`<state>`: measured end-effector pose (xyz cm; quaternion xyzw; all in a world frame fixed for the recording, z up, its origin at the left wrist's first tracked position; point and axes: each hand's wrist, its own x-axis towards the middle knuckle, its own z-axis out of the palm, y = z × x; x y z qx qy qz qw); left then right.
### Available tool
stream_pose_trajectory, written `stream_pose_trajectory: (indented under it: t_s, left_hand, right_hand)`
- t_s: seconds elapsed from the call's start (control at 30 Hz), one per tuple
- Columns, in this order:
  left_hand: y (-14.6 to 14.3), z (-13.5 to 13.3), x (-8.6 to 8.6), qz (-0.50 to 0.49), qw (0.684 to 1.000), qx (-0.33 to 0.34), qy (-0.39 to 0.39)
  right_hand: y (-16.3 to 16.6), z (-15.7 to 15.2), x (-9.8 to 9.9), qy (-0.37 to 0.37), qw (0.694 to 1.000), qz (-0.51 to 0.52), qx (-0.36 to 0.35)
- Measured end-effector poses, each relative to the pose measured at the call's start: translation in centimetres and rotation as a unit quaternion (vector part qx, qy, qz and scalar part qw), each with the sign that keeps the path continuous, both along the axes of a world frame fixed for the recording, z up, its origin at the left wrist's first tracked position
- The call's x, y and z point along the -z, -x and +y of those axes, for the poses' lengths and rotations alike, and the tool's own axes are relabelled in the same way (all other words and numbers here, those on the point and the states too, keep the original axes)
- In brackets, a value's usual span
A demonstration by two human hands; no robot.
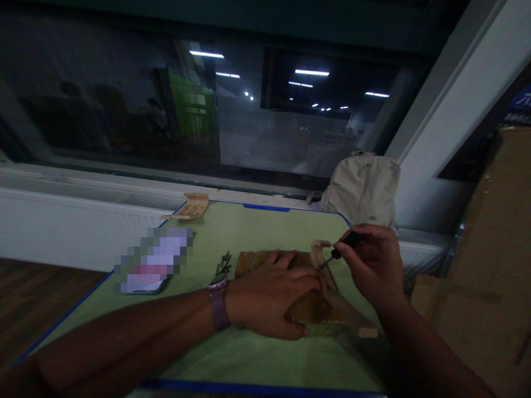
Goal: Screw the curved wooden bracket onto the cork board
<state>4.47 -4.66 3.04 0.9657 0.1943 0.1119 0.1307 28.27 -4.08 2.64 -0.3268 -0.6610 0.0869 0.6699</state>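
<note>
My left hand (271, 293), with a lilac wrist strap (218, 302), presses flat on a brown wooden panel (259, 263). A pale curved wooden piece (317, 253) stands at the panel's right end, and a pale wooden strip (346, 309) runs beneath my palm towards the front. My right hand (371, 265) pinches a black-handled small screwdriver (342, 247), its metal tip (326, 261) at the curved piece. A small bunch of dark screws (223, 265) lies left of the panel. The panel's middle is hidden under my left hand.
The wood stands on a green mat (257, 235) edged with blue tape. A slotted wooden part (192, 207) lies at the far edge, and a pixelated flat object (151, 262) lies at left. A beige backpack (360, 190) sits behind, with a white radiator (78, 221) and dark window beyond.
</note>
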Motion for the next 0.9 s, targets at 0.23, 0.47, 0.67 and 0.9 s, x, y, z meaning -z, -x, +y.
stream_pose_trajectory:
  t_s: [0.23,0.47,0.67,0.9]
  left_hand:
    - [0.1,0.0,0.0,-0.009,1.0,-0.001,0.003]
    - [0.1,0.0,-0.1,-0.018,1.0,0.0,0.005]
    - [0.0,-0.1,0.0,-0.013,1.0,0.0,0.009]
    - [0.0,-0.2,-0.3,-0.001,1.0,-0.008,0.003]
  right_hand:
    - [-0.3,0.2,0.1,0.0,0.999,0.01,0.045]
    - [1.0,-0.9,-0.9,0.002,0.998,0.01,-0.065]
    - [-0.2,-0.5,-0.5,-0.016,0.998,-0.018,0.066]
    - [0.4,-0.7,-0.7,0.005,1.0,-0.027,-0.01]
